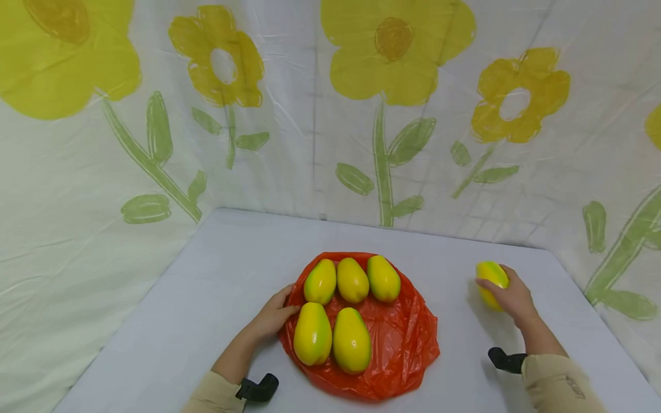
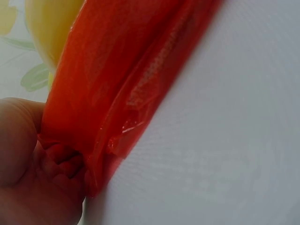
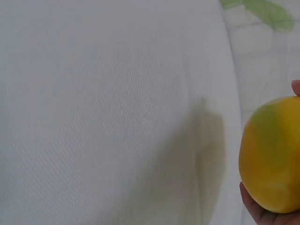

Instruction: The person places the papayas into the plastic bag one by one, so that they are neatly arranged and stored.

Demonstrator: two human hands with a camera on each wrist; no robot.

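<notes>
A red plastic bag lies spread in a rounded shape on the table, with several glossy yellow-green papayas resting on it in two rows. My left hand grips the bag's left edge; in the left wrist view the thumb sits over the red plastic and the curled fingers are partly hidden beneath it. Off to the right, apart from the bag, my right hand holds another papaya above the tabletop. In the right wrist view that papaya shows fingertips at its top and bottom.
A white table carries everything. Behind it and at its sides hangs a pale cloth with painted yellow flowers. Black wrist mounts sit at both sleeve cuffs. The right hand casts a shadow on the table.
</notes>
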